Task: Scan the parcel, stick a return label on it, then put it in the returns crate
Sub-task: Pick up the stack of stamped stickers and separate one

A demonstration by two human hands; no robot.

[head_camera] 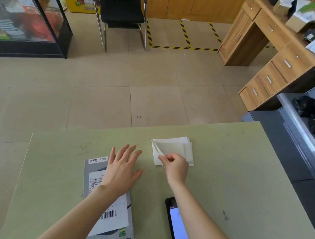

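The parcel (94,172), a flat grey box with a white barcode label on top, lies on the green table (232,179) at the near left. My left hand (121,168) hovers over its far right corner, fingers spread, holding nothing. A small stack of white return labels (173,148) lies right of the parcel. My right hand (175,165) pinches the near-left corner of the top label, which is curled up off the stack. The returns crate is not in view.
A black handheld scanner (178,227) with a lit screen lies near the front edge, under my right forearm. A grey metal shelf unit (299,131) stands right of the table, a wooden desk with drawers (266,74) behind it. A black chair (122,15) stands across the tiled floor.
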